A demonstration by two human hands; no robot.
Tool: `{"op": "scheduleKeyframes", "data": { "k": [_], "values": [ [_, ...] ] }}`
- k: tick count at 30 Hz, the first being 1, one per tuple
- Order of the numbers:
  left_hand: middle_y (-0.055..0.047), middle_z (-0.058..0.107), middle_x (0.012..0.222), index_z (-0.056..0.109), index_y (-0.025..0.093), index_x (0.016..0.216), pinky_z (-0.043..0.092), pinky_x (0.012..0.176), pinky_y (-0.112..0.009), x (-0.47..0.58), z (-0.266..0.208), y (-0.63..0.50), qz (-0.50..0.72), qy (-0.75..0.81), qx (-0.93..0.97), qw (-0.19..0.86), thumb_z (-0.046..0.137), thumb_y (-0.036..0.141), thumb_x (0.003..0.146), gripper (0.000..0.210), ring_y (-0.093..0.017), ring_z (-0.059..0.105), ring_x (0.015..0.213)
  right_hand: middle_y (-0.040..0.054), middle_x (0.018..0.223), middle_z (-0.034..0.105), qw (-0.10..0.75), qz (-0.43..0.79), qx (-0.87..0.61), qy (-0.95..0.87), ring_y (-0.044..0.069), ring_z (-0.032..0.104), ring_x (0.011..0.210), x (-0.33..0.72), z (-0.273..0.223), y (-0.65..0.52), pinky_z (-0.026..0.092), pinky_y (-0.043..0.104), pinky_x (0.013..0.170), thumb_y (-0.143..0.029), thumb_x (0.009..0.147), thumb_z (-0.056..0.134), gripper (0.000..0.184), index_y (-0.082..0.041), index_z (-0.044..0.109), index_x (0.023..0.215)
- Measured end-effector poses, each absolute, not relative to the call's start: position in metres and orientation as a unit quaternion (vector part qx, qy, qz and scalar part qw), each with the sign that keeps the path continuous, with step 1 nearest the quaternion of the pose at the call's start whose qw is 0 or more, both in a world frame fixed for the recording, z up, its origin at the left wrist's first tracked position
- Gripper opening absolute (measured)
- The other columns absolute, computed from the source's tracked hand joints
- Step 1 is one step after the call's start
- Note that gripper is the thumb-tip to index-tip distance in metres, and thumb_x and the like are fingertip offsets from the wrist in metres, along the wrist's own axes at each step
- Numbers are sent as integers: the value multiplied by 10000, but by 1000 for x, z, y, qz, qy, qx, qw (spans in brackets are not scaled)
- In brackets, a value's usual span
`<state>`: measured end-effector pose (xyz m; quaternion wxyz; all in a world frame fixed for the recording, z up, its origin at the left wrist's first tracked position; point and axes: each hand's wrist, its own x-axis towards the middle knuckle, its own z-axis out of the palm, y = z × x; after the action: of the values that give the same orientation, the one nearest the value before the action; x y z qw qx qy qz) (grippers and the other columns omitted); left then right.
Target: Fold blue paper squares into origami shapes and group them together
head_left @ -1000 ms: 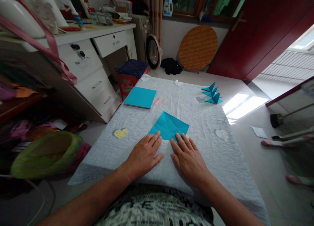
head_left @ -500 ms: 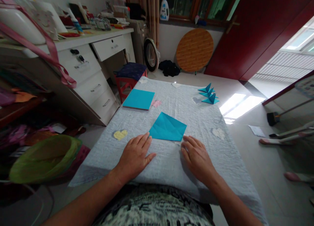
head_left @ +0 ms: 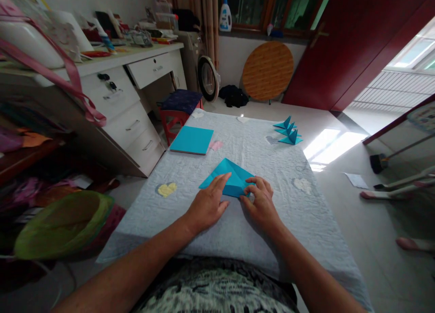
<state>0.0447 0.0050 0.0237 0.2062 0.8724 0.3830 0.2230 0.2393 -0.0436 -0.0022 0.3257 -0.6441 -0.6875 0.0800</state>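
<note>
A creased sheet of blue origami paper lies in front of me, its near side partly folded up. My left hand rests over the left part of the sheet, fingers stretched out and together, thumb pointing right. At the sheet's lower right corner, my right hand has its fingers curled with thumb and fingertips closed on the paper edge. Beyond, on the left, sits a square stack of blue origami paper. Several folded blue paper pieces with upright points stand in a row at the far right of the table.
A pale quilted cloth with heart patches covers the table. To the left are a white desk with drawers and a green-lined bin. A red stool stands behind the table's far left corner. Another person's feet show at right.
Both hands have moved inward and forward onto the sheet. The right fingers have closed on its right corner, and the paper's near edge has turned and lifted into a fold.
</note>
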Motion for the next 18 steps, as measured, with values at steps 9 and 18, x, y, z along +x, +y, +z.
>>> {"op": "scheduleKeyframes", "data": {
  "k": [9,18],
  "values": [
    [-49,700,1127,656,201,896,535,981,-364,42,34,24,283,323,860,276,490,-14,776,297,-192,661,1083,114,1356,548,311,-12,-573,-758,313,358,1394,244,6,-50,172,561,1186,-347,874,632,429,-208,544,1270],
    [-74,658,1254,632,195,862,460,1083,-409,13,37,42,296,263,839,373,506,51,804,200,-201,606,1205,53,1326,592,347,-143,-556,-742,316,394,1395,253,9,-53,160,577,1188,-180,874,600,147,-260,640,991]
  ]
}}
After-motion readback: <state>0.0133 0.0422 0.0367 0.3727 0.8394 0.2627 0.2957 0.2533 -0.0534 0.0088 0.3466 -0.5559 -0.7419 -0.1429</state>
